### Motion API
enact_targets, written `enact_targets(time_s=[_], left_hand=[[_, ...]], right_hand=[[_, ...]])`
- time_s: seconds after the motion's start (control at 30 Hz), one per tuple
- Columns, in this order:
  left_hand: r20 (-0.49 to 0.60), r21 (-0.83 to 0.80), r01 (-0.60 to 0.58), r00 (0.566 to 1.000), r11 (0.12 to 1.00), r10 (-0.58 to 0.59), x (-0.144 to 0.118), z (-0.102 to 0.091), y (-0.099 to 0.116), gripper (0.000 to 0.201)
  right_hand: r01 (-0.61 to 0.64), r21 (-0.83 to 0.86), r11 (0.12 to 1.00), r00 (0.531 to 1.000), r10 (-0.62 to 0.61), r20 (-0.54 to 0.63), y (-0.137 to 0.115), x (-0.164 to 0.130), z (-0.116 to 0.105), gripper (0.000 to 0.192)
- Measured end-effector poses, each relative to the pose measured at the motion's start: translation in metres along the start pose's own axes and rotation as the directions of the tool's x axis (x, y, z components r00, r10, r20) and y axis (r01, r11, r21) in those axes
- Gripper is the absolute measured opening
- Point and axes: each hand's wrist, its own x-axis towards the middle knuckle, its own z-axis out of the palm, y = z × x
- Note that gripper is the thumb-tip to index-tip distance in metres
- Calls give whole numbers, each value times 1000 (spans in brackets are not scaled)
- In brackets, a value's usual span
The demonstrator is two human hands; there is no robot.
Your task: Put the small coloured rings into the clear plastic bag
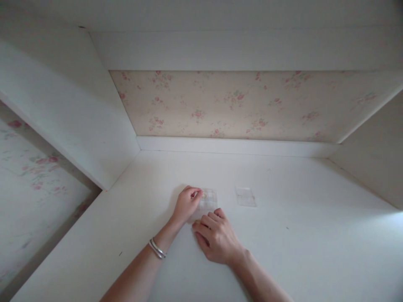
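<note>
Head view: your left hand [187, 204] and right hand [215, 235] meet over a small clear plastic square [208, 201] lying flat on the white shelf [299, 235], about midway between its left and right edges and well short of the back edge. Your left fingers curl down onto the square's left edge; your right fingertips press at its near edge. Neither hand is closed around it, and you cannot tell whether any finger has lifted a corner. Two silver bangles [157, 248] ring your left wrist. A second clear square [246, 196] lies just to the right, apart from both hands. Floral wallpaper [226, 105] backs the white-walled recess.
</note>
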Motion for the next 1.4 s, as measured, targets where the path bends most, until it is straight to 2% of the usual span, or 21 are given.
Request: enact_targets(time_s=[0.2, 0.4, 0.63, 0.8, 1.03, 1.23, 1.4], left_hand=[[54, 12, -29, 998, 999, 29, 0, 0, -1, 26], [38, -67, -1, 999, 998, 4, -13, -15, 1, 27], [197, -9, -38, 980, 999, 39, -48, -40, 4, 27], [301, -20, -45, 952, 999, 49, -58, -46, 6, 21], [274, -12, -10, 962, 1000, 13, -50, -44, 3, 23], [292, -15, -6, 956, 1000, 10, -50, -45, 4, 22], [296, -26, 3, 955, 1000, 5, -50, -44, 3, 20]], right_hand=[[-16, -21, 1000, 1000, 16, 14, 3, 0, 1, 12], [-19, -32, 999, 1000, 20, 20, 3, 0, 3, 13], [-53, -6, 999, 999, 53, 11, 3, 0, -2, 15], [-84, 3, 996, 996, 83, 28, 4, 1, -5, 14], [-107, 32, 994, 994, 106, 33, 5, 0, 4, 18], [-133, 17, 991, 989, 131, 66, 5, 0, 2, 17], [-122, 12, 992, 992, 122, 42, 4, 0, 1, 17]])
